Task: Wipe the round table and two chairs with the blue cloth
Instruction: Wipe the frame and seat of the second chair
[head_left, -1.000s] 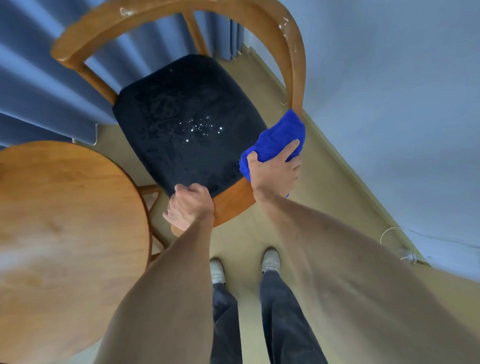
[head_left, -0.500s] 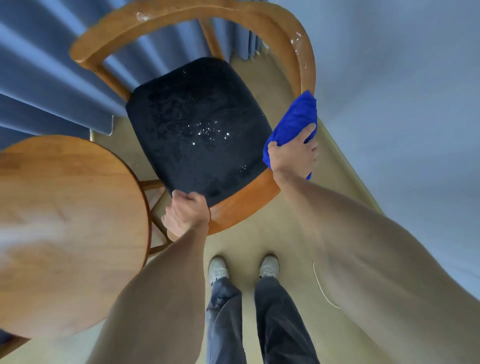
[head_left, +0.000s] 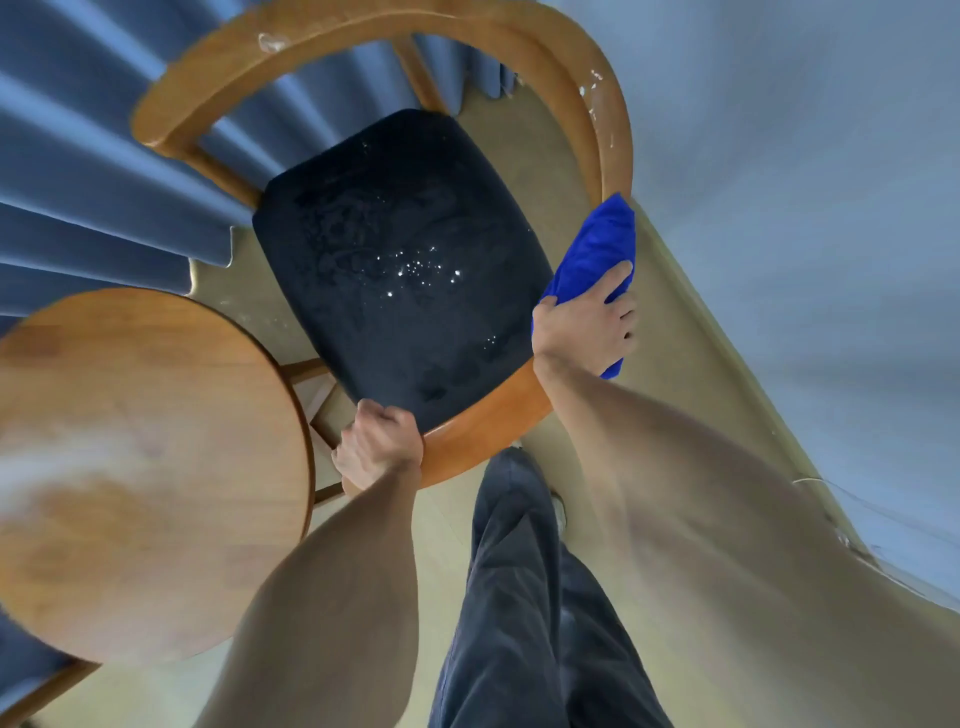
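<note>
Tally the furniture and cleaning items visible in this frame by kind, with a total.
Chairs: 1, the chair with a dark seat
Round tables: 1, the round table
Blue cloths: 1, the blue cloth, gripped by the right hand
Total: 3

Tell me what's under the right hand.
The blue cloth, gripped by the right hand against the chair frame's side. The wood beneath the cloth is hidden.
</note>
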